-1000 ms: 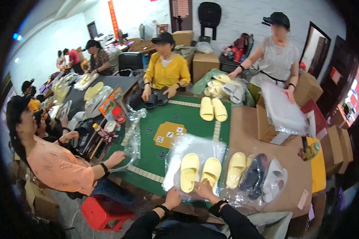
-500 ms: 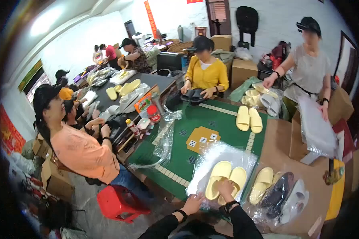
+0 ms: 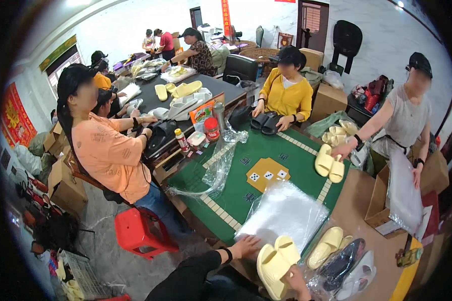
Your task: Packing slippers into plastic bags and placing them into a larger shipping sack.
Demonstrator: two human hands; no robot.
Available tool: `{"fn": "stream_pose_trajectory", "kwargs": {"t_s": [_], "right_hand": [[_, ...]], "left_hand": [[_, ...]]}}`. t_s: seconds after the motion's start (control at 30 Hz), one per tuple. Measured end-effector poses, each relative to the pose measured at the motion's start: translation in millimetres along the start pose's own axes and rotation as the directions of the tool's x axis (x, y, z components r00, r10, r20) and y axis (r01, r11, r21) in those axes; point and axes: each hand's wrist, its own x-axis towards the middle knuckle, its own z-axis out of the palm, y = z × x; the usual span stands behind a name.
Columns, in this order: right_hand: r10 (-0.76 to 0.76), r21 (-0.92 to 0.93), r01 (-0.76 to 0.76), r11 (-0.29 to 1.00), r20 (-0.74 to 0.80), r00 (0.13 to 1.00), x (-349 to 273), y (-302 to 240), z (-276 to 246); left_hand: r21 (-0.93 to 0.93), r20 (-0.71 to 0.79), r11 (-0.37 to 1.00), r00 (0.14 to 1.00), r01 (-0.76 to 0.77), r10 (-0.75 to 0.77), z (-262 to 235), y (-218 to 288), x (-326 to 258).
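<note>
A pair of pale yellow slippers point(image 3: 274, 265) is tilted up near the table's front edge. My right hand point(image 3: 296, 280) grips the pair near its lower right side, its fingers partly out of sight. Just beyond lies a stack of clear plastic bags point(image 3: 286, 213) on the green mat. My left hand point(image 3: 246, 247) rests at the near left corner of that stack, fingers stretched out and holding nothing. Right of the held pair lie bagged slippers: a yellow pair point(image 3: 325, 247), a dark pair point(image 3: 342, 265) and a whitish pair point(image 3: 357, 282).
A person in grey reaches to another yellow pair point(image 3: 329, 163) on the mat; a person in yellow handles black slippers point(image 3: 266, 122). Crumpled plastic point(image 3: 221, 170) lies at the mat's left. A red stool point(image 3: 143, 233) stands left of me. An open carton point(image 3: 379, 200) is at right.
My right hand has lifted the yellow slippers off the bag stack and drawn them toward me. The person in grey now reaches to the far yellow pair. My view has turned left.
</note>
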Motion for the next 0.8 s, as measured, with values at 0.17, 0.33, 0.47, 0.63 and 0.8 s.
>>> {"fn": "stream_pose_trajectory", "kwargs": {"t_s": [0.17, 0.33, 0.47, 0.63, 0.8], "right_hand": [[-0.056, 0.216, -0.011, 0.976, 0.298, 0.953, -29, 62, 4], [0.316, 0.434, -0.423, 0.795, 0.298, 0.901, -21, 54, 29], [0.327, 0.126, -0.352, 0.928, 0.182, 0.927, 2, -39, 14], [0.373, 0.056, -0.377, 0.924, 0.078, 0.925, 3, -48, 17], [0.056, -0.338, -0.115, 0.934, -0.179, 0.982, 3, -15, 23]], "left_hand": [[-0.243, 0.052, 0.966, 0.996, 0.088, -0.078, 34, -10, 24], [-0.165, 0.137, 0.981, 0.988, 0.098, -0.075, 4, -3, 43], [-0.327, 0.089, 0.905, 0.962, 0.272, -0.257, -27, 5, 46], [-0.641, -0.016, 0.753, 0.979, 0.148, -0.205, -22, 8, 47], [-0.785, -0.058, 0.615, 0.978, 0.079, -0.201, -22, 15, 49]]}}
